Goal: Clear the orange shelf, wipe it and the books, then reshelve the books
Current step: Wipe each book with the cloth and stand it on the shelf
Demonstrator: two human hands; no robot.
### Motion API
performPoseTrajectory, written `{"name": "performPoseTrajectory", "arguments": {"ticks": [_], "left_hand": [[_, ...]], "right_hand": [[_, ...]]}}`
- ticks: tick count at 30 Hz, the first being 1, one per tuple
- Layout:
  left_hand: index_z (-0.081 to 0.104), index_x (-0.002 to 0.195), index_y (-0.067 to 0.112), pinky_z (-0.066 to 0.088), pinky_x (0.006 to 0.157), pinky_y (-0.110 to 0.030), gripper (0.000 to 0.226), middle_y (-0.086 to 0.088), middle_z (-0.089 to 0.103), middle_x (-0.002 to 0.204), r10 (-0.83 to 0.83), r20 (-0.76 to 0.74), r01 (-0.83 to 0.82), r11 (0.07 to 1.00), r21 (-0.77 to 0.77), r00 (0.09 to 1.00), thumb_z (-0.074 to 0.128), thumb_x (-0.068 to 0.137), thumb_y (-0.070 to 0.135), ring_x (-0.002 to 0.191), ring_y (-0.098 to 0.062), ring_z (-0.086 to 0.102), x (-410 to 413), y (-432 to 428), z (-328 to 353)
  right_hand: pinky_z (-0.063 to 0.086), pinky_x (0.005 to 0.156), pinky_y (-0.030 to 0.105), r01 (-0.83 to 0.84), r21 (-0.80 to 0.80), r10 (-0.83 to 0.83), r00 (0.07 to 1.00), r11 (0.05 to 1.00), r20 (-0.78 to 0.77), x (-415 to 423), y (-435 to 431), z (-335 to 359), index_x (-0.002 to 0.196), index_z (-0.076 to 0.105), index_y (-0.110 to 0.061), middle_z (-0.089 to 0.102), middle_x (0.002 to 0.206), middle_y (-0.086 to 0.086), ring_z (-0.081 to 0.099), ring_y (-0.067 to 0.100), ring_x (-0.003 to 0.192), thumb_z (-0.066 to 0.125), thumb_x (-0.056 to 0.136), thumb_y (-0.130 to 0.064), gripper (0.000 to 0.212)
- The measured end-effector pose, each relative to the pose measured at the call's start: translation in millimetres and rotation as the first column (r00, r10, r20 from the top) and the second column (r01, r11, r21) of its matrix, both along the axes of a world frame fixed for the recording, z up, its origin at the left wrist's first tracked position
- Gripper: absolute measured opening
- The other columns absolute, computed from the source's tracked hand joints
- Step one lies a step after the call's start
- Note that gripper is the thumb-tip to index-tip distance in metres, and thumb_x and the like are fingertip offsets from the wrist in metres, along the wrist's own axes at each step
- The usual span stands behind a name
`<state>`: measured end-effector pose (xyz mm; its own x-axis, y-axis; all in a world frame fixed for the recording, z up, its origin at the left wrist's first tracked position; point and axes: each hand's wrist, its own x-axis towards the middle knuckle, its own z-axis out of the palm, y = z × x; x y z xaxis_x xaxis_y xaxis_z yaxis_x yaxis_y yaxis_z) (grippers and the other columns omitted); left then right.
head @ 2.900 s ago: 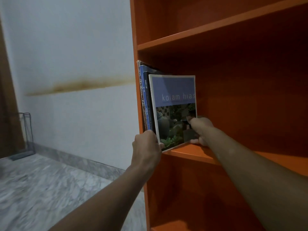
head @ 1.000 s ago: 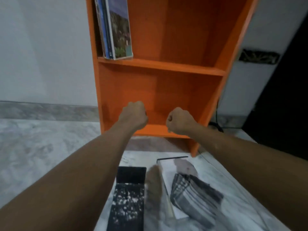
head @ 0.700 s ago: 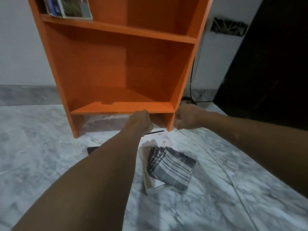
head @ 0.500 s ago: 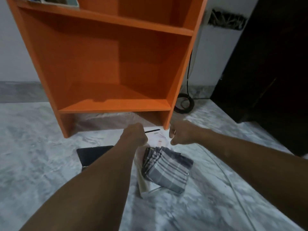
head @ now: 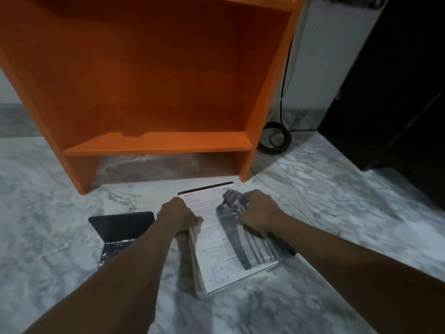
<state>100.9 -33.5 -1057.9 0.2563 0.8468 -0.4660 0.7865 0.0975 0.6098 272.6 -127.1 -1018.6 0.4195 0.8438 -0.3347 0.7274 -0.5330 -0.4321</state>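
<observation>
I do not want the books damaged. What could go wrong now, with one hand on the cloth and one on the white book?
The right hand bunches the cloth, whose tail lies across the white book; a pull may drag or crease its cover. The left hand has a grip on one edge only, so the book may slip when lifted. The dark book beside it could be knocked.

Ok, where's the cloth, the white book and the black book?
cloth (head: 234, 204), head view, on its bunched top end.
white book (head: 216, 251), head view, on its printed top face.
black book (head: 121, 225), head view, on its dark cover.
</observation>
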Motion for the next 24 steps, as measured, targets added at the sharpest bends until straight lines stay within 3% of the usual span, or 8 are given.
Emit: {"name": "performPoseTrajectory", "arguments": {"ticks": [2, 5, 12, 17, 21, 24], "left_hand": [[0.065, 0.091, -0.003, 0.062, 0.07, -0.045, 0.034, -0.019, 0.073, 0.08, 0.024, 0.039, -0.022, 0.998, -0.057, 0.999, 0.079, 0.078, 0.025, 0.075, -0.033, 0.073, -0.2, 5.4, -5.6], [0.064, 0.096, 0.001, 0.061, 0.074, -0.045, 0.044, -0.019, 0.071, 0.094, 0.063, 0.092, -0.053, 0.992, -0.112, 0.994, 0.082, 0.067, 0.029, 0.085, -0.037, 0.071, -0.1, 12.2, -14.8], [0.064, 0.091, -0.004, 0.06, 0.075, -0.048, 0.043, -0.022, 0.071, 0.094, 0.096, 0.13, -0.073, 0.983, -0.172, 0.987, 0.085, 0.069, 0.026, 0.086, -0.038, 0.07, -3.1, 12.4, -15.1], [0.06, 0.095, -0.012, 0.061, 0.07, -0.042, 0.036, -0.026, 0.07, 0.093, 0.113, 0.191, -0.068, 0.971, -0.23, 0.975, 0.08, 0.079, 0.013, 0.08, -0.034, 0.07, -3.2, 5.8, 5.0], [0.062, 0.07, 0.002, 0.05, 0.055, -0.025, 0.035, -0.012, 0.066, 0.066, 0.098, 0.235, -0.052, 0.979, -0.198, 0.967, 0.08, 0.079, 0.03, 0.054, -0.02, 0.062, -4.4, 1.5, 37.2], [0.069, 0.086, 0.007, 0.052, 0.065, -0.029, 0.04, -0.008, 0.072, 0.082, 0.1, 0.381, -0.021, 0.978, -0.205, 0.919, 0.078, 0.078, 0.046, 0.073, -0.021, 0.065, -7.8, -1.5, 58.1]], "right_hand": [[0.052, 0.074, 0.028, 0.078, 0.005, -0.077, 0.994, 0.997, -0.072, 9.0, 4.1, -7.9, 0.105, 0.067, -0.011, 0.07, 0.099, 0.009, 0.066, 0.024, 0.089, 0.075, 0.073, -0.023, 0.034], [0.052, 0.063, 0.03, 0.168, -0.032, -0.171, 0.955, 0.985, -0.242, 12.1, 1.4, -19.3, 0.096, 0.07, -0.003, 0.072, 0.092, 0.017, 0.067, 0.024, 0.075, 0.076, 0.072, -0.019, 0.029], [0.056, 0.073, 0.034, 0.278, -0.071, -0.282, 0.866, 0.958, -0.413, 16.0, -8.1, -23.0, 0.101, 0.066, -0.006, 0.069, 0.1, 0.016, 0.063, 0.023, 0.075, 0.079, 0.078, -0.014, 0.028], [0.058, 0.083, 0.04, 0.301, -0.114, -0.319, 0.837, 0.947, -0.445, 19.6, -14.2, -23.2, 0.116, 0.062, -0.007, 0.067, 0.107, 0.013, 0.066, 0.029, 0.091, 0.085, 0.068, -0.023, 0.056], [0.058, 0.083, 0.046, 0.303, -0.088, -0.304, 0.808, 0.949, -0.504, 23.5, -20.7, -4.7, 0.104, 0.069, -0.01, 0.072, 0.099, 0.013, 0.07, 0.031, 0.087, 0.086, 0.07, -0.022, 0.04], [0.056, 0.087, 0.049, 0.282, -0.02, -0.241, 0.776, 0.959, -0.582, 26.5, -25.4, 15.3, 0.102, 0.072, -0.014, 0.074, 0.098, 0.01, 0.07, 0.033, 0.091, 0.085, 0.074, -0.023, 0.032]]}}
